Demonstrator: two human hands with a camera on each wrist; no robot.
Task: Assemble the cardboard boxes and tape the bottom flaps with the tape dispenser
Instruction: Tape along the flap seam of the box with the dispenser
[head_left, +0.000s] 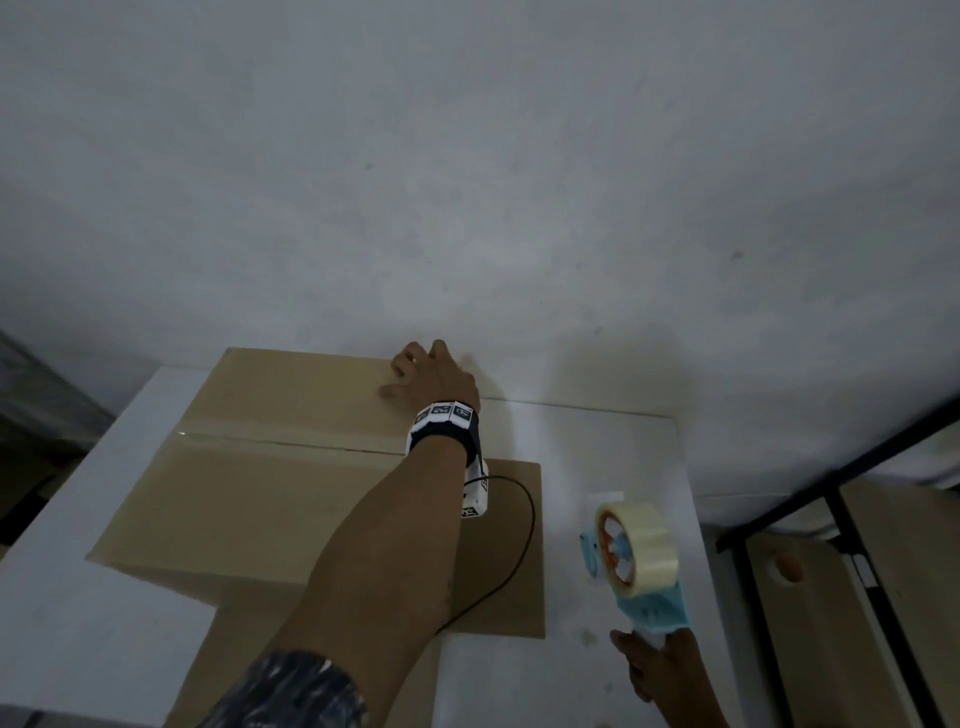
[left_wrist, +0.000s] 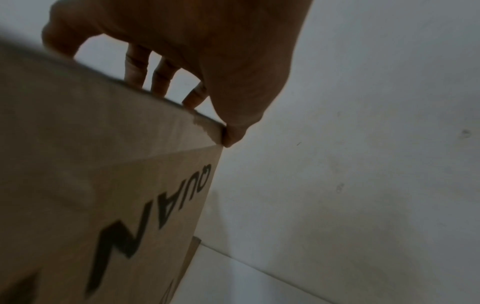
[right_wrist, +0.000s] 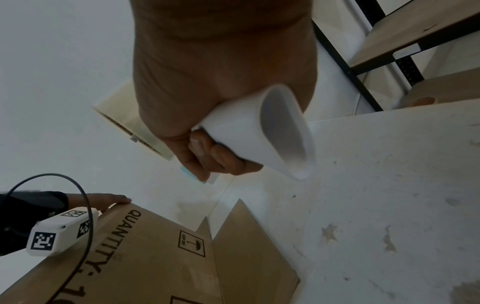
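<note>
Dark patterned short sleeve (head_left: 291, 691) on the left upper arm. Black wrist strap (head_left: 444, 431) edged in white, topped with small square black-and-white markers. White boxy camera housing (right_wrist: 61, 232) bearing black-and-white coded squares, trailing a thin black looping cable (head_left: 519, 545).

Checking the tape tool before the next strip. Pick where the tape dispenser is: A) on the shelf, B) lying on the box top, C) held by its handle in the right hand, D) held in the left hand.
C: the right hand grips the tape dispenser by its handle beside the box, while the left hand rests on the box's far corner.
</note>
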